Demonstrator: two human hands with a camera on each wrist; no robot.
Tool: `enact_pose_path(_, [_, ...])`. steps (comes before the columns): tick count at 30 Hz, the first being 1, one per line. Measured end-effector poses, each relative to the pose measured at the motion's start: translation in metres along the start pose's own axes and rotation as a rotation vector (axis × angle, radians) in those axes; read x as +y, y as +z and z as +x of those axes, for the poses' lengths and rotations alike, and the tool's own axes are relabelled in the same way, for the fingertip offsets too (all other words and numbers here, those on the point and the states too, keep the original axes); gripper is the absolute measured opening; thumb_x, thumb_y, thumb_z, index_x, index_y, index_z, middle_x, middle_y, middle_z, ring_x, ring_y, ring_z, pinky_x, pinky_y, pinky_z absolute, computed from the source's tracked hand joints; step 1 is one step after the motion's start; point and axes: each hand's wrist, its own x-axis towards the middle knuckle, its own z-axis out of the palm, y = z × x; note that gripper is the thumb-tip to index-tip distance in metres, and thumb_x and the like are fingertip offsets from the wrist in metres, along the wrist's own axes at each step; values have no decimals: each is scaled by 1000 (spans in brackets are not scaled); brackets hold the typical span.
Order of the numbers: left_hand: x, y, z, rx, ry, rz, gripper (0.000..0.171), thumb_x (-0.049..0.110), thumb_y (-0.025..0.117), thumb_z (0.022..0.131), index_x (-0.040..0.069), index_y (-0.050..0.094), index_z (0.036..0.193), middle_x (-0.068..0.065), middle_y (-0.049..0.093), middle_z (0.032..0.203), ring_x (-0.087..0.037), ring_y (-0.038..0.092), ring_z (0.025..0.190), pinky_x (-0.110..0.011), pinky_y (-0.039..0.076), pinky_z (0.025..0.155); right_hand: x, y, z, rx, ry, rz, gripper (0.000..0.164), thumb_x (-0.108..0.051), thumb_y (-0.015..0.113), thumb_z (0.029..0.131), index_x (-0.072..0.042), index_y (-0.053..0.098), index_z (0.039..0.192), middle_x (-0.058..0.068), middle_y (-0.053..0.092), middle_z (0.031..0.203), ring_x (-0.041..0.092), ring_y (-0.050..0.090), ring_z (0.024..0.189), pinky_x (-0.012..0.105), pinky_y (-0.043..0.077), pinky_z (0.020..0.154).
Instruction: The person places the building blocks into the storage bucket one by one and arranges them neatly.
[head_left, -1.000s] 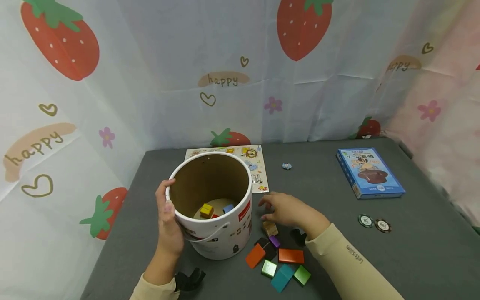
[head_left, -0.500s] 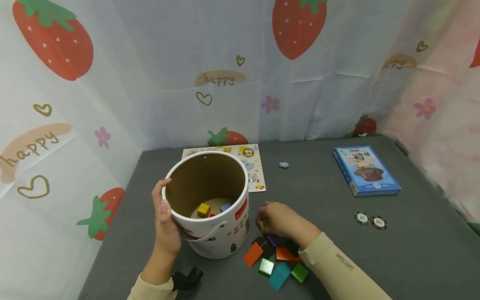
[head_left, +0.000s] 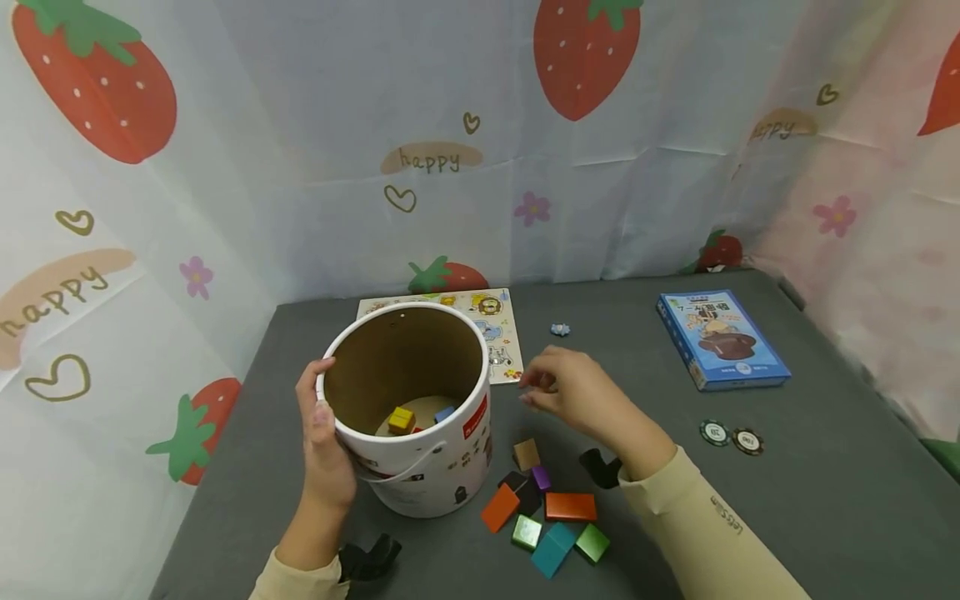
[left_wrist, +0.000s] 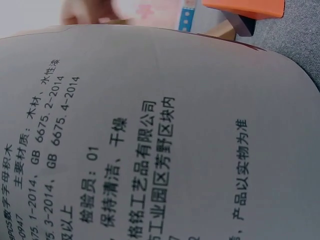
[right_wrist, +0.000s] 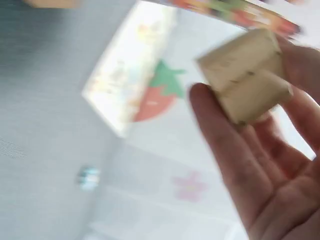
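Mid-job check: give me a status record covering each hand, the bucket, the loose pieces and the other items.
left hand: holds printed white bucket by its left side, at the rim
right hand: raised right of the bucket, holding unpainted wooden block
inside bucket: yellow block, blue block, red block; others may be hidden
loose, right of bucket: tan, purple, black, orange, green and teal pieces
other items: animal board, blue box, two round chips

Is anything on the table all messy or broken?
The blocks look a bit messy: they lie jumbled at different angles beside the bucket, while a few others sit inside it. Nothing I can see looks broken.
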Motion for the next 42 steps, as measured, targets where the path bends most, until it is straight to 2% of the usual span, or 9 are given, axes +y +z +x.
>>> enact_pose_path(7, [-1,-2,-2,-10,5,-3,55,33,27,99,3,21,145,-26,27,140,-44,34,119,-37,35,94,-42,-37,14,314,-41,92,12,-33,72,83,-21,71,82,-11,55,85,7,55,76,26,49,63])
enact_pose_path(10, [0,-3,-2,-18,6,9,55,32,26,99,2,21,145,-26,26,141,-44,33,119,-37,35,93,-60,-43,22,378,-143,149,11,-30,75,79,-22,69,80,-12,54,85,6,56,77,24,50,67])
enact_pose_path(17, [3,-2,1,-26,7,51,55,33,25,99,2,21,145,-23,26,142,-44,32,119,-39,32,94,-100,-38,41,300,-508,117,20,-22,83,70,-19,65,77,-9,53,92,7,52,82,22,47,72])
enact_pose_path(22, [3,1,1,-47,-22,90,55,34,22,99,5,21,146,-19,26,143,-43,33,119,-43,31,94,-111,-24,57,122,-589,10,20,-19,83,72,-18,65,81,-6,53,97,8,54,88,19,45,75])
enact_pose_path(28, [2,1,-5,-58,-36,135,55,34,20,99,6,21,146,-17,27,144,-41,34,119,-44,31,93,-106,-8,63,-7,-597,-38,16,-19,80,78,-21,67,86,-8,55,103,8,54,97,20,43,85])
enact_pose_path(31, [3,0,-5,-52,-25,127,54,33,20,99,5,20,146,-18,27,143,-42,34,119,-42,31,94,-99,-6,60,101,-613,-11,13,-20,79,79,-21,68,87,-7,56,104,10,51,101,23,40,89])
enact_pose_path(34, [4,-2,-4,-46,-10,114,54,32,20,99,4,20,145,-21,27,143,-43,34,119,-41,33,94,-86,-6,54,299,-592,64,10,-19,76,82,-18,70,90,-5,57,105,13,48,102,30,38,91])
enact_pose_path(38, [6,-4,-3,-45,4,92,54,31,21,99,2,19,145,-24,26,142,-45,34,118,-39,34,95,-58,-9,40,483,-421,189,11,-15,70,87,-15,69,98,-5,56,104,15,48,101,36,40,87])
enact_pose_path(42, [7,-6,0,-35,11,90,54,31,21,99,2,19,145,-25,25,142,-46,33,119,-39,33,96,-27,-2,28,369,-155,188,12,-15,66,90,-15,67,102,-2,56,99,19,54,93,36,44,78])
